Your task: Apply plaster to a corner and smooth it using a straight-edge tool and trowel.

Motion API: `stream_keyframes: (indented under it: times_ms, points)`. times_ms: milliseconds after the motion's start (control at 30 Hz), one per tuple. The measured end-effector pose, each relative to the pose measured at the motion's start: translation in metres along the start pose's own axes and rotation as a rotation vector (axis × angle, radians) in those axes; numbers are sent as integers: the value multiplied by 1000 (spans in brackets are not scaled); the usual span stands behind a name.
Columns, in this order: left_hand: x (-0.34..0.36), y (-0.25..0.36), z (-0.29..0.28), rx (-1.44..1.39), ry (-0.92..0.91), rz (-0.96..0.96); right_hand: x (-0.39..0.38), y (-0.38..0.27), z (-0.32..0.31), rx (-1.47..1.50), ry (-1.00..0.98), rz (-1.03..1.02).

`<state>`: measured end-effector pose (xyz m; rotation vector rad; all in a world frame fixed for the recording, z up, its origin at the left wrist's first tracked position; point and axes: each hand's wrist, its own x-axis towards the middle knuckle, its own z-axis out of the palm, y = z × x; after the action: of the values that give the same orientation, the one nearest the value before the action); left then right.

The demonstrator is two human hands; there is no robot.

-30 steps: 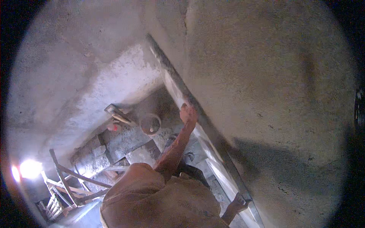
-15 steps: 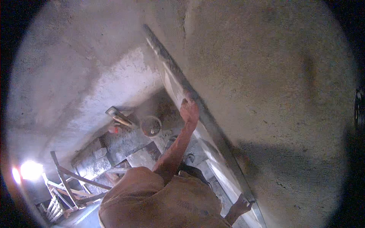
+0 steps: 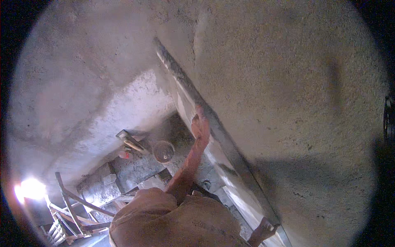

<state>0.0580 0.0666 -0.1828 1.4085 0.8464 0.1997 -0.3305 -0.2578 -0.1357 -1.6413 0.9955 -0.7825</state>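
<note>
A long, pale, plaster-smeared straightedge point(image 3: 224, 138) slants from upper left to lower right along the rough plastered wall point(image 3: 304, 103). My left hand point(image 3: 200, 126) is closed on its near edge, a little above the middle, with the arm stretched forward. Lower right, near the straightedge's bottom end, my right hand point(image 3: 263, 231) grips the same edge. The fingers' undersides are hidden on both hands. Damp-looking grey plaster meets the long edge on the wall side.
A round bucket point(image 3: 163, 152) stands below left of my left hand. Beside it, a wooden-handled tool point(image 3: 131, 142) leans near the smoother left wall point(image 3: 123, 94). A wooden frame point(image 3: 78, 206) stands lower left by a bright lamp point(image 3: 33, 188). Blocks point(image 3: 109, 181) lie on the floor.
The straightedge and both hands sit slightly lower in the picture, still gripped. The bucket and the tool have shifted down too, so the view itself has tilted a little.
</note>
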Motion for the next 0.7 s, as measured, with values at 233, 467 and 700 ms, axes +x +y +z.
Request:
stream_keyframes:
  times_ms: [233,467,700]
  points:
    - [-31,29,-1,160,198,445,25,18,-24,769,78,404]
    - [-23,0,-2,124,58,197,21,26,-24,770,49,337]
    - [-91,150,-14,-260,-189,305,8,-29,-31,143,-29,-69]
